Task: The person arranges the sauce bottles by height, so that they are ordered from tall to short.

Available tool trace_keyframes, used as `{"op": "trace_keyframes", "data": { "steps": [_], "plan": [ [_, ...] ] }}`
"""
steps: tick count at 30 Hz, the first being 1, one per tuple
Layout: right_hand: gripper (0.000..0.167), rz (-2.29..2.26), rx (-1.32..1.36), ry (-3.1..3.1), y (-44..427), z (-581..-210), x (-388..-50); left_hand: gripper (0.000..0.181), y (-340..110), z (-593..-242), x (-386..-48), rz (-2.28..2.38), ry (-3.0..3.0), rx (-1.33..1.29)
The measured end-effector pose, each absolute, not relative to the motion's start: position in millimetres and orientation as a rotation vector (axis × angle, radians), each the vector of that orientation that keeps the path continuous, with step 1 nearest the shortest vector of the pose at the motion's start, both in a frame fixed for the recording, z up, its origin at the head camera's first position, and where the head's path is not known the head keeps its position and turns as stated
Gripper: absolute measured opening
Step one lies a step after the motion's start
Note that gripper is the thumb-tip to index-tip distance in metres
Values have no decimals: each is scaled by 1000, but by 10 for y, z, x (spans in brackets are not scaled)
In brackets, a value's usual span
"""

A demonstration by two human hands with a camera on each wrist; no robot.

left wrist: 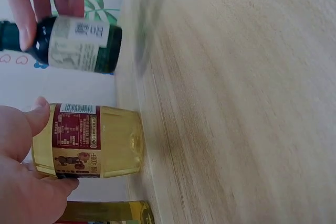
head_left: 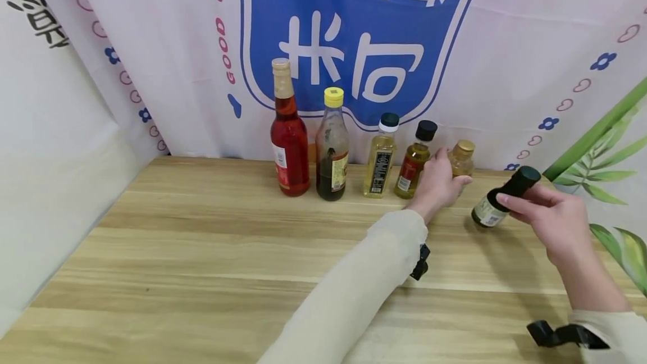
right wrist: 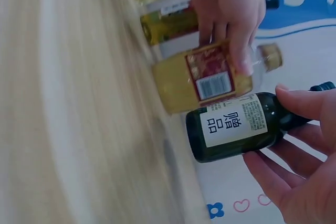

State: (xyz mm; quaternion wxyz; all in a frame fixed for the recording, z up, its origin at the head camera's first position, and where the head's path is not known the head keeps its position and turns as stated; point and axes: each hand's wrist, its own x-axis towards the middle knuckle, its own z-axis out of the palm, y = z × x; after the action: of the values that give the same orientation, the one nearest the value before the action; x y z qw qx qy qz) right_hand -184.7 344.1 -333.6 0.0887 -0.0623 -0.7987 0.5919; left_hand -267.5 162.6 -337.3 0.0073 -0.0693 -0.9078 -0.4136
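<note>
My left hand (head_left: 437, 183) grips a small clear bottle of yellow oil (left wrist: 118, 142) by its upper part, thumb on one side and fingers on the other. It has a gold cap and a dark red label with a barcode. To its right, my right hand (head_left: 561, 222) holds a small dark green glass bottle (right wrist: 231, 124) by the neck and shoulder. That bottle tilts above the table, its cap up to the right, its pale label showing. In the right wrist view the two bottles are close together, the dark one overlapping the oil bottle's edge.
Left of the hands, along the back edge of the wooden table (head_left: 202, 274), stand a tall red bottle (head_left: 290, 153), a yellow-capped dark sauce bottle (head_left: 328, 178), a square pale oil bottle (head_left: 376, 156) and a black-capped oil bottle (head_left: 411, 164). A printed curtain (head_left: 192, 100) hangs behind.
</note>
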Motion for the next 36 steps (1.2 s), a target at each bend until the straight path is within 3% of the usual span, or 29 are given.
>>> {"op": "trace_keyframes", "data": {
  "steps": [9,21,27,30,34,36],
  "plan": [
    [34,1582,-300,-2503,3449,-3404,-2265,75,1621,-3379,-2681,-1303,-2840,-227],
    [41,1573,-350,-2491,3436,-3540,-2404,78,1621,-3365,-2665,-1299,-2848,-218],
    [23,1716,-356,-2393,3449,-3587,-2386,77,1639,-3367,-2653,-1297,-2840,-203],
    [37,1783,-369,-2330,3420,-3608,-2399,75,1633,-3375,-2661,-1278,-2827,-204],
    [71,1844,-391,-2280,3403,-3618,-2405,75,1649,-3377,-2658,-1236,-2826,-197],
    [75,1864,-401,-2260,3409,-3624,-2398,77,1669,-3377,-2649,-1228,-2834,-188]
  ]
}}
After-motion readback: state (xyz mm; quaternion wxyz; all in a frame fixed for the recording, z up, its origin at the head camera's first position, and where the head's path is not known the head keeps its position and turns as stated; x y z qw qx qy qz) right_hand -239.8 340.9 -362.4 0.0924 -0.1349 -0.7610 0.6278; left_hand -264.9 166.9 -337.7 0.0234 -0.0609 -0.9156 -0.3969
